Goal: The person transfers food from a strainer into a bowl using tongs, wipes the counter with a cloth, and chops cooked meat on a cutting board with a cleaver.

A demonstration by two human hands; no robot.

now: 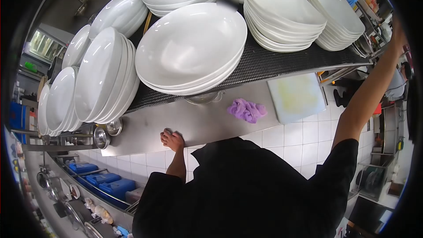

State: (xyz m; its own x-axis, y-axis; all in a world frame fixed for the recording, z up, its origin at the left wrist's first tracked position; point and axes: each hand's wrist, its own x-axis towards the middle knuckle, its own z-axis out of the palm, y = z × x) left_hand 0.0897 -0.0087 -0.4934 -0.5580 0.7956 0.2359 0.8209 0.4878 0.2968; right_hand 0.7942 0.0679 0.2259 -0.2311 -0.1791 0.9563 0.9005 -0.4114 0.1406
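Observation:
My left hand [172,139] rests on the front edge of the steel counter [141,134], its fingers curled; whether anything is inside them I cannot make out. My right arm stretches up to the far right, and the hand [398,31] is at the dark rim of the view, its fingers hidden. Above the counter, a black-matted shelf [264,66] carries stacks of white plates, among them large oval ones [189,48] and squarish ones [284,9]. A purple cloth [246,110] lies crumpled on the counter, left of a stained white cutting board [297,97].
Two small metal bowls [102,137] sit at the counter's left end. Blue containers [116,188] stand on a lower rack at the left. Another person [395,83] is partly visible at the right, beyond my raised arm. White floor tiles show below the counter.

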